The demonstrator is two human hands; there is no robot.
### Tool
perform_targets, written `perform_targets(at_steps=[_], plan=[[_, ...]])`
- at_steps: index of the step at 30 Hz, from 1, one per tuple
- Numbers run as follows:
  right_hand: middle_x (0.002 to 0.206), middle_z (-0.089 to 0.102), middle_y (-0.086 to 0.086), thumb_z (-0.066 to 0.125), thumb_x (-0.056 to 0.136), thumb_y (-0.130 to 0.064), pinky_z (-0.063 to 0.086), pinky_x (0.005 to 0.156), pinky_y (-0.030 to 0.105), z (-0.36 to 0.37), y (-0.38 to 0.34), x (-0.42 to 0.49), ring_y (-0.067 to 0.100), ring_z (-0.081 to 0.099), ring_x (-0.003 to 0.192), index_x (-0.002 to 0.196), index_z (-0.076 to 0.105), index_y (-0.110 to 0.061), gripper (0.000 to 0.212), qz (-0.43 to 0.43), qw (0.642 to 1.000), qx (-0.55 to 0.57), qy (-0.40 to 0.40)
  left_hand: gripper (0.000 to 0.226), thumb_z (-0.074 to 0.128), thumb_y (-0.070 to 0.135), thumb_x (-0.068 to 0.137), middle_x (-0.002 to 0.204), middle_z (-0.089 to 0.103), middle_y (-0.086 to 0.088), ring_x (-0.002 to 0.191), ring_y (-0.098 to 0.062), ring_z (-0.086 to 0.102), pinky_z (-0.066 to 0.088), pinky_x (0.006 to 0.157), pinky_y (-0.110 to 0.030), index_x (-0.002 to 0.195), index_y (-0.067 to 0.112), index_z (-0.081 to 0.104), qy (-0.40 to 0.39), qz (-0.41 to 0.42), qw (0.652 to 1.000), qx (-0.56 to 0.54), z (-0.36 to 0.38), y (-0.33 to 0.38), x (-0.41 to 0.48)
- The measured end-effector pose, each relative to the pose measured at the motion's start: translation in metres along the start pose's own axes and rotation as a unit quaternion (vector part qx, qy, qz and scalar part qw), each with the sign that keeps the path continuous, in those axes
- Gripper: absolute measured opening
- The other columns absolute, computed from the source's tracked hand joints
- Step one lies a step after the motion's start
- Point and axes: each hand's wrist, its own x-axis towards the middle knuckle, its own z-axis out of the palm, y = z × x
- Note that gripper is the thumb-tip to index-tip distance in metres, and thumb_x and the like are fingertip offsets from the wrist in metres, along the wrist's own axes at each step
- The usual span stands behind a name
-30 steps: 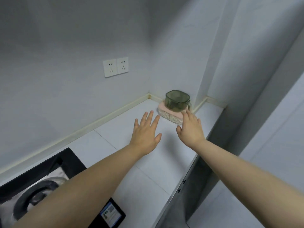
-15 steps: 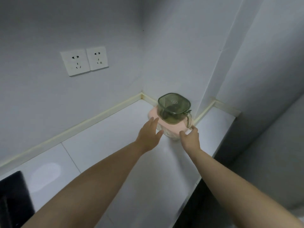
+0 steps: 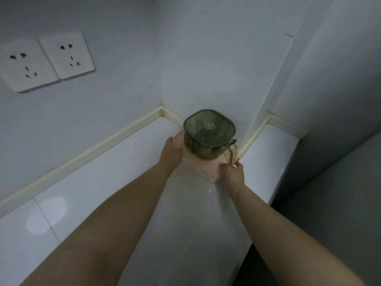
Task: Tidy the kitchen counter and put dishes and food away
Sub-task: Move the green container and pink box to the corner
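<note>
Both hands moved in since last frame: pink container [image 3: 206, 171] w/ green jug [image 3: 209, 134] stacked on it, at counter [image 3: 123, 172] back corner, flanked. R hand [image 3: 233, 172] fingers curled on near-right corner; L hand [image 3: 171, 152] pressed on left side, finger curl hidden.

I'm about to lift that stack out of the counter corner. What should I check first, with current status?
1. Grip of the right hand on the pink-lidded container, near right corner: ok.
2. Grip of the left hand on its left side: fingers hidden, cannot tell.
3. The green jug upright on top: ok.
4. Jug fixed to the lid beneath: cannot tell.
5. Jug's own lid seated flat: ok.
</note>
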Motion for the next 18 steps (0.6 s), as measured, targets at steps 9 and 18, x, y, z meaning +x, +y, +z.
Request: perform_targets(at_steps=[9, 18], plan=[[0.105, 0.061, 0.010, 0.056, 0.078, -0.004, 0.050, 0.087, 0.043, -0.005, 0.008, 0.014, 0.032, 0.059, 0.098, 0.126, 0.050, -0.010, 0.049, -0.023, 1.000, -0.022, -0.002, 0.063, 0.047, -0.001, 0.090, 0.152, 0.030, -0.012, 0.138, -0.030, 0.030, 0.027, 0.114, -0.041, 0.148, 0.009, 0.023, -0.021, -0.018, 1.000, 0.004, -0.001, -0.012, 0.028], [0.104, 0.063, 0.007, 0.049, 0.073, 0.000, 0.051, 0.090, 0.055, -0.014, 0.007, 0.008, 0.033, 0.059, 0.103, 0.117, 0.058, -0.020, 0.049, -0.020, 0.996, -0.029, -0.078, 0.064, 0.054, 0.008, 0.077, 0.134, 0.044, -0.016, 0.112, -0.037, 0.052, 0.048, 0.096, -0.050, 0.139, 0.009, 0.041, -0.002, -0.050, 0.999, -0.002, -0.016, -0.048, 0.002]])
